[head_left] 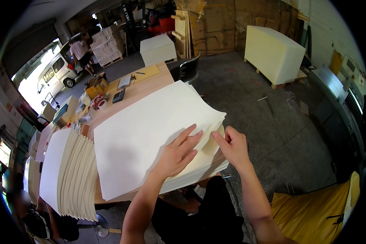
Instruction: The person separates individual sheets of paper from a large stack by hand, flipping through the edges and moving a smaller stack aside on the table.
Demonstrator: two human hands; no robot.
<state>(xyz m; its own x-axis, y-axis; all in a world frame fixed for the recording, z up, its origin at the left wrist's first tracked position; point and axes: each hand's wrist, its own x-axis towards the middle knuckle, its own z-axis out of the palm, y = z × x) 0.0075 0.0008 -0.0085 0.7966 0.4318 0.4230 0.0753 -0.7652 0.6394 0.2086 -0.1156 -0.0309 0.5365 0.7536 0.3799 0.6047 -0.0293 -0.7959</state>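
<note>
Head view: big stack of cream paper sheets (150,134) lies on a wooden table (150,87), near corner overhanging the table edge toward the person. Left hand (179,152) rests flat on top sheet, fingers spread, pressing down, not gripping. Right hand (232,146) at the stack's right corner, thumb & fingers pinching up a few sheet edges (215,122), which lift and fan apart there. Progress, as a judgement: a second pile of fanned sheet bundles (71,175) sits to the left, offset in steps, so part of the work looks done; the main stack under the hands is thick w/ only the corner lifted, so plenty left. Can't tell how many sheets are pinched. Containers: small yellow cardboard box (96,86) at table's far end, open, contents too small to tell; calculator (118,96) & tape rolls (98,102) just beside it. Farther off, wrapped pallet blocks of paper (272,51) on the floor, and a white van (55,73) w/ another person (80,53) by its open rear.
</note>
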